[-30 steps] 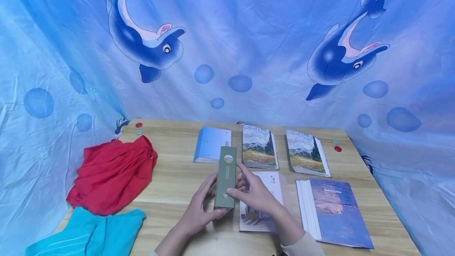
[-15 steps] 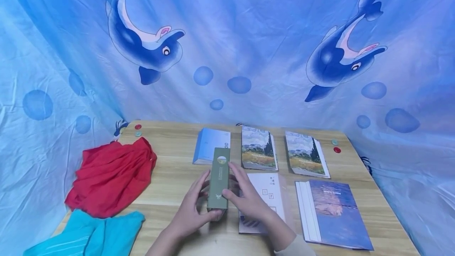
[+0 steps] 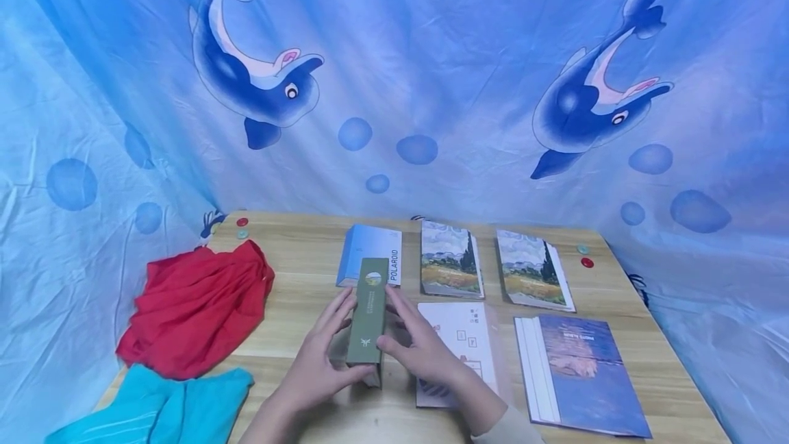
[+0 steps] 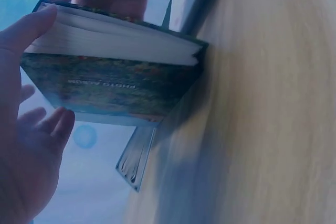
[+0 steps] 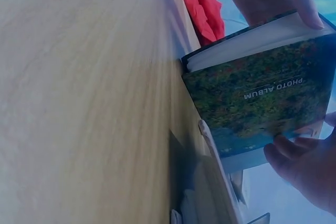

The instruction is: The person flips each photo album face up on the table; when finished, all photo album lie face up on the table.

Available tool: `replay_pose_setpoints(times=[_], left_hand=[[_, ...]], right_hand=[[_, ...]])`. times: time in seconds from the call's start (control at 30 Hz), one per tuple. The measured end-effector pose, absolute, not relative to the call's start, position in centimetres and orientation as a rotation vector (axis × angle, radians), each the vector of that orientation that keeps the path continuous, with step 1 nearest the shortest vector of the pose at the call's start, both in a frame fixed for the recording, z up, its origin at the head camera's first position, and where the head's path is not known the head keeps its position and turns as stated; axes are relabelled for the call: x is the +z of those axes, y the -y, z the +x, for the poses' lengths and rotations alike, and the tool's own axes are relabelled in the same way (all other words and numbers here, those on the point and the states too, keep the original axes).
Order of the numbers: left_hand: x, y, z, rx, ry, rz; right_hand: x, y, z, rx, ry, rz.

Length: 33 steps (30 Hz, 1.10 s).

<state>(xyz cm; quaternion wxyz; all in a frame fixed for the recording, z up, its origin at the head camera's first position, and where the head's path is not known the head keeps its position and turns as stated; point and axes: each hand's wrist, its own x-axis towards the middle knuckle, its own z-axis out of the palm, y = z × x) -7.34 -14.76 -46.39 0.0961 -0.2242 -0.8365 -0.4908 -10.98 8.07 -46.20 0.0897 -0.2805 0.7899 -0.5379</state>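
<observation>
A thick photo album [image 3: 368, 317] with a dark green spine stands on its fore edge, spine up, between my two hands. Its lower edge is right at the table. "PHOTO ALBUM" shows on its dark leafy cover [image 5: 262, 87] in the right wrist view. My left hand [image 3: 317, 362] holds it from the left, thumb across the near end by the pages [image 4: 115, 38]. My right hand [image 3: 425, 351] holds the other side, fingertips against the cover and thumb near the spine's edge. Just behind it lies a blue album [image 3: 372, 249] marked "POLAROID".
Two albums with a landscape painting, a left one [image 3: 450, 259] and a right one [image 3: 531, 269], lie at the back. A white printed album [image 3: 459, 334] and a purple album [image 3: 582, 368] lie to the right. Red cloth [image 3: 197, 307] and teal cloth [image 3: 166, 403] lie left.
Both hands have shifted the green-spined album leftward and slightly nearer, away from the white printed album. More of the blue album's lettering now shows.
</observation>
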Motion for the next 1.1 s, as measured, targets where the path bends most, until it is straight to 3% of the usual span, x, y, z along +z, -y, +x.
replay_pose_setpoints(times=[0.53,0.8,1.1], left_hand=[[-46.1,16.9,-6.9,-1.541,2.524,-0.624],[-46.3,18.0,-6.5,-1.486,2.641,-0.475],[-47.9,18.4,-6.7,-1.796,2.611,-0.423]], right_hand=[[-47.1,-8.1,-11.0,-1.300,-2.422,-0.795],[-47.7,-8.1,-10.9,-1.391,-2.329,-0.752],[-47.6,-8.5,-10.8,-1.194,-2.387,-0.720]])
